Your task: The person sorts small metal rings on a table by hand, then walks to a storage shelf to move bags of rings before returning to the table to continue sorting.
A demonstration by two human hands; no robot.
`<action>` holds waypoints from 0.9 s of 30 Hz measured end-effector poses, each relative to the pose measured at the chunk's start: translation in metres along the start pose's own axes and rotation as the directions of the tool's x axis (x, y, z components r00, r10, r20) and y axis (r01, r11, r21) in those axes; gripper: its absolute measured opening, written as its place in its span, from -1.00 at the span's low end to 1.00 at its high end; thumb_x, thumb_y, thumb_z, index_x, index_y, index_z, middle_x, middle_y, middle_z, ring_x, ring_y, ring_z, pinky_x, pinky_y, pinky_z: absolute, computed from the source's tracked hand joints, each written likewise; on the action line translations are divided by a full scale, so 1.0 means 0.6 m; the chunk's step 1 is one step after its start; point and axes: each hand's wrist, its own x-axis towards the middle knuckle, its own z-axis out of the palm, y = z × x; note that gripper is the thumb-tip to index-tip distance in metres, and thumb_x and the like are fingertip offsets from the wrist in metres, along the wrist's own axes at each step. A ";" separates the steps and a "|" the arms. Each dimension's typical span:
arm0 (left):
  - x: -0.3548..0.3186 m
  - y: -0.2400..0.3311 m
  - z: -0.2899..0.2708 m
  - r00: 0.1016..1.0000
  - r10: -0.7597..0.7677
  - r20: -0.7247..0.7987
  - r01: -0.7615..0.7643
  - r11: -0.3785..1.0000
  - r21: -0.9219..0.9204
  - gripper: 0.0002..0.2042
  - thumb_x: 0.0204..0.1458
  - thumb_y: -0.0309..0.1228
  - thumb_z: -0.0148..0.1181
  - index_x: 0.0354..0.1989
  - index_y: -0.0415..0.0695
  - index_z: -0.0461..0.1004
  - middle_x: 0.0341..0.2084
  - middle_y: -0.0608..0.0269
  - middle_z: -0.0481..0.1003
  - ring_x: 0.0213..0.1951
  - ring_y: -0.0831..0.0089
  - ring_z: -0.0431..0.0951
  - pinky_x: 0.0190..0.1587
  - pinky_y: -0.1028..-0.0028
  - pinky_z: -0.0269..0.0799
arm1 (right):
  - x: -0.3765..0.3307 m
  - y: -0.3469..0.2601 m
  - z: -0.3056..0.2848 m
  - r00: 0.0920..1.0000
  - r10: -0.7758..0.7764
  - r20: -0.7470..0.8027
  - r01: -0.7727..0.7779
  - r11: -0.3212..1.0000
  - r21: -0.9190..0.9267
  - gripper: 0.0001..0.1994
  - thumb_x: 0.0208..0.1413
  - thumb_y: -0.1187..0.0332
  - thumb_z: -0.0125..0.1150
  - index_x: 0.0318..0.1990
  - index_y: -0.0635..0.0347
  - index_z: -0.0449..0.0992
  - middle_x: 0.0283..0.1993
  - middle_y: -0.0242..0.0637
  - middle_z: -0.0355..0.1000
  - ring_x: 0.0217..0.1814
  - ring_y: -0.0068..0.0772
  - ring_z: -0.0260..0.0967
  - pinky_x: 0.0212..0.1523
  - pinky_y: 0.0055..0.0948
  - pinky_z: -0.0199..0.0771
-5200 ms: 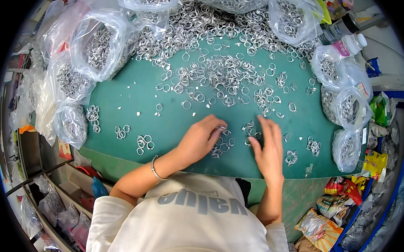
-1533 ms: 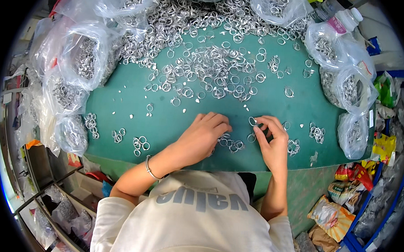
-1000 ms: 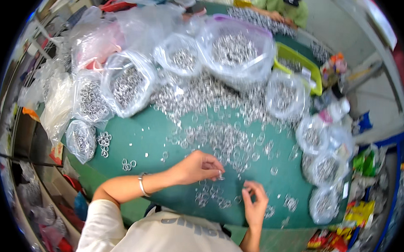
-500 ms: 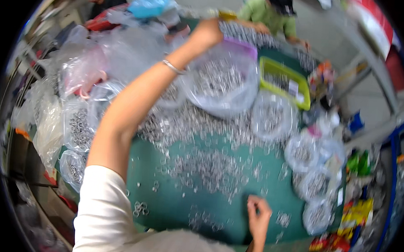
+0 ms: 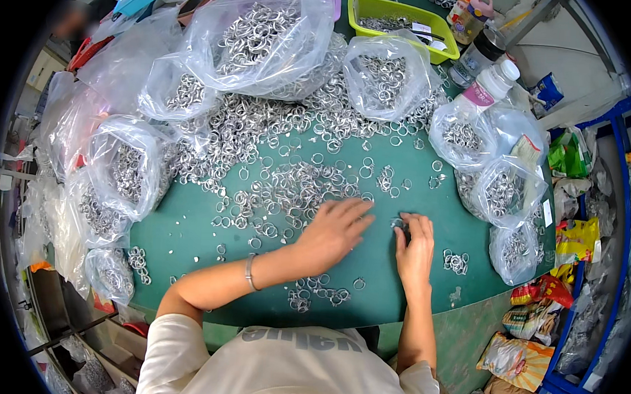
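On the green table, a loose heap of silver metal rings (image 5: 298,189) is spread in front of me. My left hand (image 5: 335,233), a bracelet at its wrist, hovers over the heap's near right edge with fingers stretched and slightly apart; I see nothing in it. To the right, my right hand (image 5: 414,252) pinches a ring (image 5: 397,222) between thumb and fingers, partly covered by the fingertips. Closer to my body lies a small cluster of rings (image 5: 316,293). Another little group of rings (image 5: 455,261) is just right of my right hand.
A large clear bag of rings (image 5: 314,59) stands at the back, a green tray (image 5: 355,19) beside it. Smaller bags of rings, among them one at left (image 5: 107,135) and one at right (image 5: 534,189), line the table's sides. A white-capped bottle (image 5: 494,79) stands back right.
My left hand has come back from the far side, by the large bag, to the heap. My right hand is farther from the table's near edge. The view has shifted.
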 end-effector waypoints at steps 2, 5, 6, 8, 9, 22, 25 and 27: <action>0.000 0.006 0.024 0.995 0.100 0.020 -0.102 0.990 0.096 -0.58 -0.07 -0.49 0.15 0.05 -0.17 0.38 0.21 0.09 0.19 0.27 0.11 0.12 0.23 -0.15 -0.04 | -0.006 -0.014 -0.015 0.992 0.073 0.106 -0.096 0.966 0.242 -0.66 -0.10 0.60 0.21 -0.08 0.34 0.44 -0.14 -0.09 0.37 -0.10 -0.01 0.29 -0.05 -0.19 0.32; -0.009 -0.036 0.030 0.996 -0.013 0.093 -0.024 0.923 0.383 -0.56 -0.10 -0.51 0.10 0.05 -0.20 0.38 0.25 0.10 0.15 0.31 0.11 0.05 0.21 -0.29 -0.12 | -0.014 0.003 -0.021 0.998 -0.016 -0.058 0.019 0.999 0.050 -0.63 -0.12 0.64 0.24 -0.07 0.29 0.46 -0.13 -0.13 0.39 -0.22 -0.20 0.35 -0.25 -0.35 0.38; -0.009 -0.047 0.025 1.000 -0.015 0.022 0.005 0.920 0.391 -0.54 -0.14 -0.58 0.06 0.05 -0.22 0.39 0.24 0.10 0.15 0.31 0.08 0.06 0.22 -0.29 -0.14 | -0.015 0.004 -0.018 0.996 -0.071 -0.062 0.072 0.997 0.015 -0.64 -0.11 0.63 0.23 -0.07 0.28 0.45 -0.12 -0.12 0.38 -0.22 -0.18 0.36 -0.23 -0.34 0.39; -0.012 -0.055 0.018 0.997 -0.075 -0.008 0.073 0.918 0.389 -0.54 -0.16 -0.62 0.04 0.04 -0.22 0.39 0.25 0.10 0.15 0.30 0.07 0.06 0.21 -0.30 -0.15 | -0.033 -0.004 -0.002 0.991 -0.087 0.099 0.073 0.988 0.137 -0.64 -0.11 0.59 0.24 -0.08 0.29 0.43 -0.15 -0.10 0.35 -0.12 -0.03 0.32 -0.13 -0.24 0.36; -0.010 -0.054 0.012 0.994 -0.107 -0.028 0.109 0.914 0.390 -0.54 -0.16 -0.64 0.04 0.03 -0.23 0.39 0.25 0.10 0.14 0.30 0.06 0.06 0.21 -0.30 -0.16 | -0.040 -0.015 0.000 0.978 -0.147 0.148 0.126 0.981 0.147 -0.65 -0.11 0.58 0.24 -0.08 0.27 0.44 -0.15 -0.11 0.35 -0.14 -0.04 0.33 -0.17 -0.24 0.38; 0.132 -0.059 0.053 0.999 -0.030 -0.039 0.034 0.992 0.120 -0.62 -0.07 -0.52 0.20 -0.01 -0.19 0.37 0.01 0.08 0.35 0.09 0.15 0.31 0.13 0.16 0.16 | 0.104 0.041 -0.004 0.990 -0.138 0.042 0.142 0.980 -0.139 -0.75 -0.10 0.59 0.23 -0.19 0.31 0.48 -0.25 -0.17 0.39 -0.22 -0.13 0.34 -0.20 -0.25 0.38; 0.115 -0.048 0.026 0.982 -0.131 -0.136 0.109 0.981 -0.159 -0.65 -0.04 -0.53 0.19 -0.03 -0.21 0.38 -0.04 0.04 0.38 0.03 0.10 0.37 0.09 0.22 0.25 | 0.090 0.030 -0.029 0.974 0.144 0.174 -0.191 0.938 0.291 -0.82 -0.12 0.59 0.25 -0.29 0.35 0.47 -0.35 -0.19 0.39 -0.34 -0.12 0.36 -0.29 -0.28 0.39; 0.089 -0.037 0.014 0.966 -0.177 -0.188 0.126 0.959 -0.255 -0.67 -0.03 -0.55 0.18 -0.03 -0.22 0.38 -0.07 0.01 0.40 -0.01 0.05 0.40 0.05 0.24 0.31 | 0.068 0.019 -0.031 0.975 0.073 0.209 -0.134 0.947 0.293 -0.81 -0.13 0.56 0.29 -0.31 0.34 0.47 -0.38 -0.16 0.38 -0.37 -0.10 0.37 -0.31 -0.27 0.38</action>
